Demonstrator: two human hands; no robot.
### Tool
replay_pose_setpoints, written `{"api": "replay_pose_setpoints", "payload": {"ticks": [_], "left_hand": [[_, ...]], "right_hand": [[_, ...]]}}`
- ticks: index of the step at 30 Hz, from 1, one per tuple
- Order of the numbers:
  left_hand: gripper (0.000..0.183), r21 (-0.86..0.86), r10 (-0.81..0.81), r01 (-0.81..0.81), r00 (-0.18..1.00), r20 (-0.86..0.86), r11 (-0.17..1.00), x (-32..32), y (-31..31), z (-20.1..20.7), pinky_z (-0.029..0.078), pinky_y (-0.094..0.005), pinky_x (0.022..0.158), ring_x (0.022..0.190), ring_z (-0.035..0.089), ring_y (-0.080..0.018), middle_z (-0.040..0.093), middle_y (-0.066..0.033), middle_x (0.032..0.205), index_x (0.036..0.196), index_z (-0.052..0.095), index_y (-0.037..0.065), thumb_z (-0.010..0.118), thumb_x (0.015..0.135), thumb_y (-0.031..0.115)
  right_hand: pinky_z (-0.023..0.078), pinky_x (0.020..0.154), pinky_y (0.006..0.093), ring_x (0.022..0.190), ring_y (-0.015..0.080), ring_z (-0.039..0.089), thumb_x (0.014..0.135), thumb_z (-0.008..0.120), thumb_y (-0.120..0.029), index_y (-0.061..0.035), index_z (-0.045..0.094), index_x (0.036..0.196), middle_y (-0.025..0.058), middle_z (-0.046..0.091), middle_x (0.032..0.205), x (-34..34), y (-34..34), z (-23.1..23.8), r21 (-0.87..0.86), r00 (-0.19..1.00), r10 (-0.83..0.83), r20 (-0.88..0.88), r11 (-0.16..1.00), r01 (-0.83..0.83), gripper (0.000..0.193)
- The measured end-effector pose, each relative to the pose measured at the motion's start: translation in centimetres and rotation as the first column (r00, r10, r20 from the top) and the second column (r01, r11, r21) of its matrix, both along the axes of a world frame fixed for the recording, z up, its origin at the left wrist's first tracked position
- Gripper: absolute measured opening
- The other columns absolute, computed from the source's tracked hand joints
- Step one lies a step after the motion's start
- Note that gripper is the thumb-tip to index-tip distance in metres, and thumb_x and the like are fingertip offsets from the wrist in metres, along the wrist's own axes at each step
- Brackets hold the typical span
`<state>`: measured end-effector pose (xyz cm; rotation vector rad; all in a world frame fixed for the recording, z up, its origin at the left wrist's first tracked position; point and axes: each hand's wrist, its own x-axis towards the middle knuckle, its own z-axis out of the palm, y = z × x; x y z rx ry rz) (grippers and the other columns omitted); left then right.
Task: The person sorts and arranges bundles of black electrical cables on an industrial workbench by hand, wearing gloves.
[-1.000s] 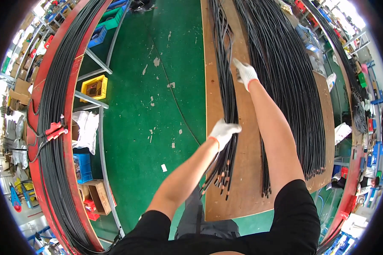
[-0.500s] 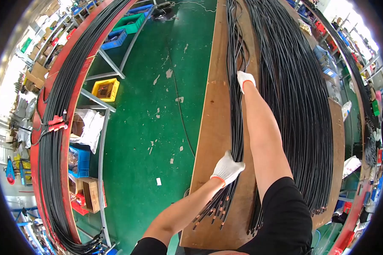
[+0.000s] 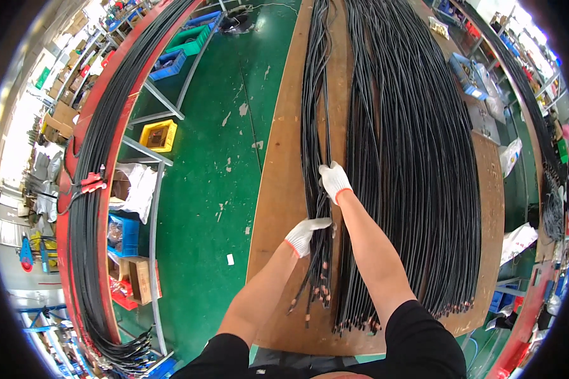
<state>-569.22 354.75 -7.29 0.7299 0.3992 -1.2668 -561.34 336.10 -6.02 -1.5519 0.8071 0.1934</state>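
A narrow bundle of long black cables [image 3: 310,126] lies lengthwise along the left part of a brown wooden tabletop [image 3: 275,189]. Bare copper tips [image 3: 323,294] show at its near end. My left hand [image 3: 305,235], in a white knit glove with an orange cuff, is closed around this bundle a little above the tips. Farther up, my right hand [image 3: 333,179], gloved the same way, is closed on cables at the bundle's right side; how many it grips is hidden. A much wider spread of black cables [image 3: 411,158] lies to the right, beside my right forearm.
Across a green floor [image 3: 202,221] stands a long red table [image 3: 76,252] with more black cables and a red-handled tool [image 3: 93,183]. Under it sit a yellow bin [image 3: 158,136], a blue bin [image 3: 129,234] and a cardboard box [image 3: 142,278]. Crowded shelves line both sides.
My right hand has come back along the bundle toward me, now close above the left. The left hand stays closed on the cables. The view has shifted, so the table appears farther left.
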Motion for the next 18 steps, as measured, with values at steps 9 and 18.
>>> {"api": "replay_pose_setpoints", "payload": {"ticks": [9,18], "left_hand": [[0.047,0.606,-0.551,-0.141,0.294,0.781,0.783,-1.0,-9.0,14.0,0.057,-0.0402,0.081,0.087,0.074,-0.0262,0.078,-0.0183,0.095,0.119,0.072,0.0,0.077,0.081,0.028],[0.058,0.787,-0.77,-0.386,0.241,0.59,0.482,-7.6,1.8,10.3,0.055,-0.0598,0.091,0.104,0.07,-0.0543,0.073,-0.0356,0.102,0.113,0.062,-0.002,0.06,0.098,0.054]], "right_hand": [[0.058,0.067,0.0478,0.069,0.0305,0.069,0.105,0.043,-0.037,-0.0055,0.07,0.096,0.0135,0.072,0.082,-2.7,-10.0,-1.2,0.232,0.966,-0.182,0.182,0.963,0.137,0.042],[0.05,0.05,0.0387,0.055,0.0212,0.061,0.108,0.049,-0.056,-0.0135,0.067,0.093,0.005,0.064,0.07,-10.0,6.6,5.3,0.637,0.923,-0.382,0.052,0.725,0.264,0.048]]}}
